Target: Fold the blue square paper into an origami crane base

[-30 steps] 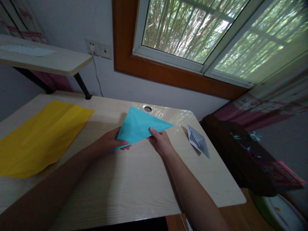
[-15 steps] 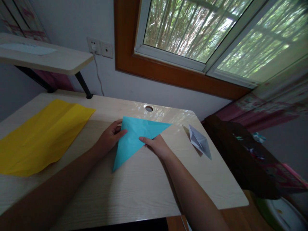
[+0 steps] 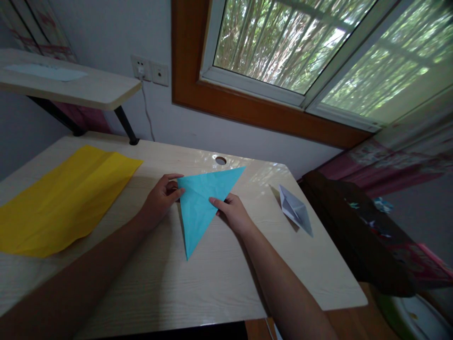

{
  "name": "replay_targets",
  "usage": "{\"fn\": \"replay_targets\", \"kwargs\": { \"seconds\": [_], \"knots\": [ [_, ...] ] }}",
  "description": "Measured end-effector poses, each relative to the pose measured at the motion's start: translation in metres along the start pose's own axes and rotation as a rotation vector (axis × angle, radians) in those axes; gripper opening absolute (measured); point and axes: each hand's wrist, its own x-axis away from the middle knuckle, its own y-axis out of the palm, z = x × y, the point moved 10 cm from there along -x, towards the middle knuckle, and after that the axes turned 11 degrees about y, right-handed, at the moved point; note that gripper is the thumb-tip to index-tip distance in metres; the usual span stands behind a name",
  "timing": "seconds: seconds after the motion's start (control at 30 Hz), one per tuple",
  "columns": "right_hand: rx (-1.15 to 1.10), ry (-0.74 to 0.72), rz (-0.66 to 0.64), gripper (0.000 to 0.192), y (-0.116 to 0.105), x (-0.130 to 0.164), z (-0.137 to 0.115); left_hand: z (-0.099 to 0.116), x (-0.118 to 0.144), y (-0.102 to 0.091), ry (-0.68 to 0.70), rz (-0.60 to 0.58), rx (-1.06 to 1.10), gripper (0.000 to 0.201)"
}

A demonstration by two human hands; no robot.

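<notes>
A light-blue sheet of paper [image 3: 201, 203], folded into a triangle, is held just over the desk between both hands. My left hand [image 3: 163, 196] pinches its upper left corner, thumb on top and fingers partly hidden behind. On the longest edge, at the right, my right hand [image 3: 233, 212] grips the paper with the thumb lying on its face and the other fingers underneath. One point of the triangle aims down toward me, another up to the right. To the right of my right hand a folded white paper shape [image 3: 296, 210] rests on the desk.
A large yellow sheet [image 3: 67, 203] lies on the left of the wooden desk [image 3: 212, 283]. A raised shelf [image 3: 102, 97] on black legs stands at the back left. Behind the desk are a cable hole [image 3: 221, 161] and a window [image 3: 262, 52]; dark furniture [image 3: 354, 226] is at the right.
The blue paper triangle has turned counter-clockwise: its right point has risen and its lower point has swung right. Both hands still hold it.
</notes>
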Motion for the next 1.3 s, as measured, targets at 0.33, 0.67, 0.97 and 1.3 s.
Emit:
{"fn": "replay_targets", "kwargs": {
  "seconds": [0.33,0.67,0.97,1.3],
  "knots": [
    [-0.212,0.029,0.001,0.03,-0.005,-0.008,0.01,-0.001,-0.002,-0.008,0.04,0.065,0.077,0.042],
    [-0.355,0.085,-0.041,0.031,0.002,0.0,-0.001,0.003,-0.001,-0.001,0.045,0.043,0.269,0.04],
    [-0.364,0.095,-0.081,0.033,0.004,0.0,0.001,0.003,-0.001,-0.002,0.019,0.064,0.317,0.036],
    [-0.402,0.119,-0.08,0.038,0.007,0.002,0.003,0.004,0.001,0.001,0.042,0.024,0.224,0.026]
  ]
}}
